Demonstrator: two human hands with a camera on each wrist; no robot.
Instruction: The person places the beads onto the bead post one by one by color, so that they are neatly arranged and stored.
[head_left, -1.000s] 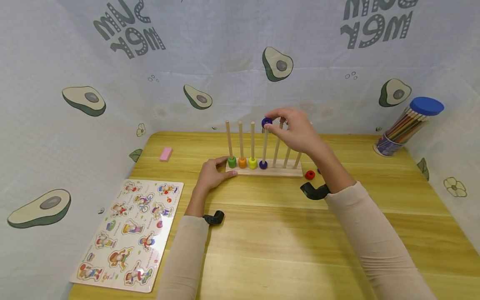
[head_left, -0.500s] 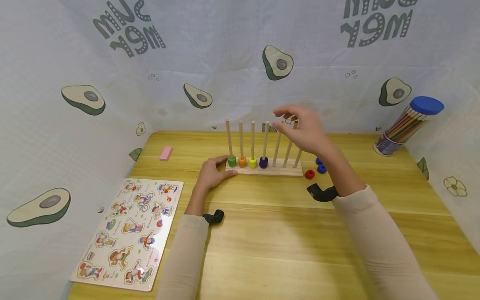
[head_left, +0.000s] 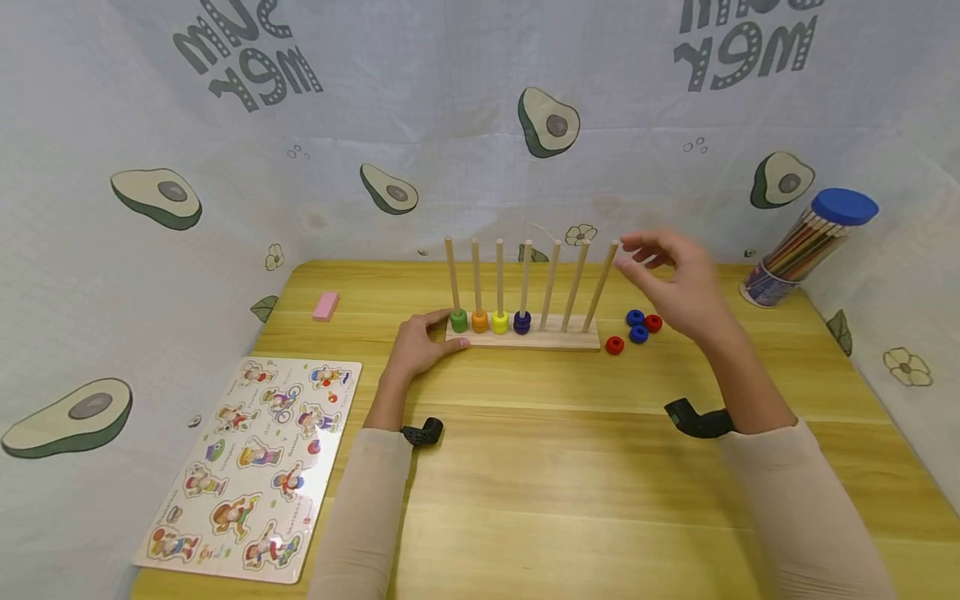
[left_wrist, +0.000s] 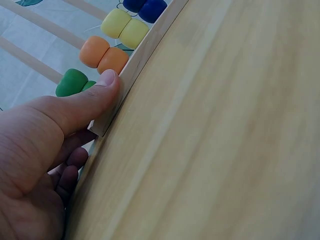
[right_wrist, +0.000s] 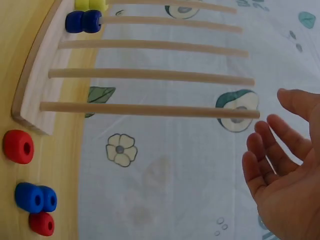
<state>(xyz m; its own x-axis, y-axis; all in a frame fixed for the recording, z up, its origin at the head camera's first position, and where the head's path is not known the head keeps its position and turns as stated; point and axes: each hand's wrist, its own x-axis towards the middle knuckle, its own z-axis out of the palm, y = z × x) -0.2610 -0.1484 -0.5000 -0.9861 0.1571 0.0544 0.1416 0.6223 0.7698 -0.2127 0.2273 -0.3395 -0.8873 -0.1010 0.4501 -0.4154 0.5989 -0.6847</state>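
Note:
A wooden peg stand (head_left: 558, 337) with several upright rods stands on the table. From the left, its rods carry pairs of green beads (head_left: 458, 321), orange beads (head_left: 479, 322), yellow beads (head_left: 499, 322) and dark blue beads (head_left: 522, 322). My left hand (head_left: 418, 343) grips the stand's left end, thumb along the front of the base and fingers behind. Close to the top of the rightmost rod, my right hand (head_left: 678, 283) hovers with fingers loosely bent and nothing in them. Two blue beads (right_wrist: 30, 197) and two red beads (right_wrist: 18, 146) lie off the stand's right end.
A board puzzle (head_left: 255, 471) with cartoon figures lies at the left. A pink eraser (head_left: 326, 306) is behind it. At the back right, a blue-lidded tub of pencils (head_left: 806, 246) leans toward the patterned cloth (head_left: 465, 125) around the table.
My right hand released a dark blue bead, which slid down onto the other one on its rod. It then moved right, past the rods. The left hand kept its place.

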